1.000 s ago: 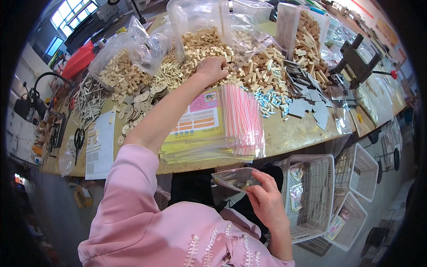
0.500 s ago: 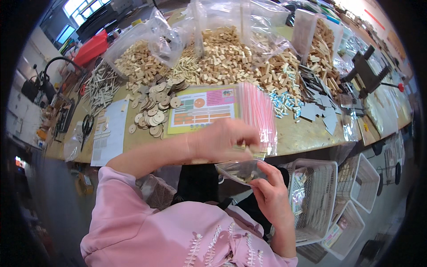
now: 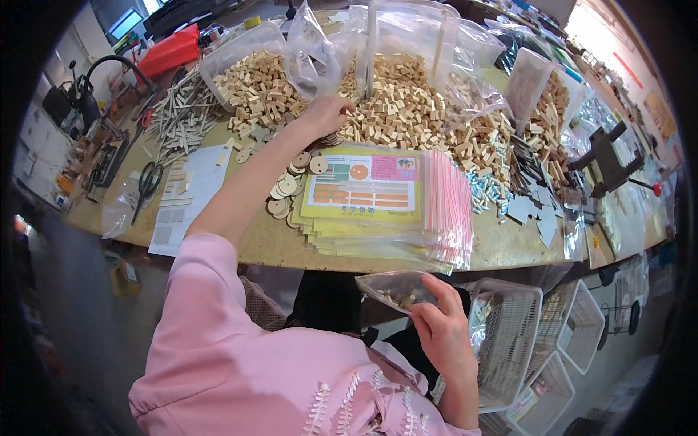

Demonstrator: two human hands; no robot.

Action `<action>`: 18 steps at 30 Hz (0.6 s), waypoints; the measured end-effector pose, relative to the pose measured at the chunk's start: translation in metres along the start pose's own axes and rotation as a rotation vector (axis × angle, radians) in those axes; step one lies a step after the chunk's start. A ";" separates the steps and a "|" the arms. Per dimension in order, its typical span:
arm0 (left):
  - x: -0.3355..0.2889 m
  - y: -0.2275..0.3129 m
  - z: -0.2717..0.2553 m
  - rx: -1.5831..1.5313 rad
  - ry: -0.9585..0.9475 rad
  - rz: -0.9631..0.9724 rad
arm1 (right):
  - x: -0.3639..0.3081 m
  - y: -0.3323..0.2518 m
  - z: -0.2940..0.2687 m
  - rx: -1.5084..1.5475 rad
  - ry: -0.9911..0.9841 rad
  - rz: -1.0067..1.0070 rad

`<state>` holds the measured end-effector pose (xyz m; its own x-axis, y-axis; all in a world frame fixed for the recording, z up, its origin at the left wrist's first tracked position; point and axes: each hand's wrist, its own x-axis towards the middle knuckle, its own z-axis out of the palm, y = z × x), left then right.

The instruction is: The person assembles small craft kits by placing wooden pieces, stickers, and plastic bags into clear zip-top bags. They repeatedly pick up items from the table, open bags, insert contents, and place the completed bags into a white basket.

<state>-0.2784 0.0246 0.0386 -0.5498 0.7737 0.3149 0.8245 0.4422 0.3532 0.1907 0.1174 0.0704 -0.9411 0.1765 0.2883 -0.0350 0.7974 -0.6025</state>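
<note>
My left hand [image 3: 329, 116] reaches far over the table to the edge of a heap of small wooden blocks [image 3: 407, 109], above some stacked wooden discs [image 3: 293, 174]. Its fingers are drawn together, and whatever they pinch is hidden. Close to my lap, my right hand [image 3: 442, 320] grips a clear plastic bag [image 3: 382, 285] by its side, thumb and fingers pressed on the film. The bag's mouth gapes, and a few small wooden pieces lie inside. Between the hands is a stack of flat yellow packets [image 3: 342, 211] with printed sheets and pink-striped edges.
Left are scissors [image 3: 149, 182], a paper sheet [image 3: 190, 196] and a pile of thin sticks [image 3: 182, 116]. Blue-and-white small parts [image 3: 486, 192] and grey flat pieces [image 3: 527, 211] lie right. A black clamp-like tool [image 3: 607, 160] stands beyond. White plastic baskets [image 3: 534, 309] sit below the table edge.
My left hand has gone from just above the bag out to the far heap of wooden pieces. The right hand still grips the bag. The view has shifted a little.
</note>
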 end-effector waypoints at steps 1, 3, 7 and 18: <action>0.005 -0.007 0.003 0.030 -0.019 -0.004 | -0.001 -0.001 0.000 0.015 -0.004 0.024; 0.014 -0.008 0.011 0.086 -0.053 0.011 | -0.001 0.000 0.002 0.012 0.000 0.043; 0.024 0.002 0.019 0.252 -0.048 -0.027 | 0.001 0.001 0.004 0.004 -0.005 0.063; 0.017 -0.010 0.009 0.051 0.010 -0.041 | 0.008 0.003 0.006 -0.037 -0.018 -0.012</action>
<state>-0.2947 0.0377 0.0328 -0.5841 0.7501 0.3102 0.8071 0.4959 0.3206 0.1810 0.1177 0.0665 -0.9468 0.1563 0.2814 -0.0343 0.8202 -0.5710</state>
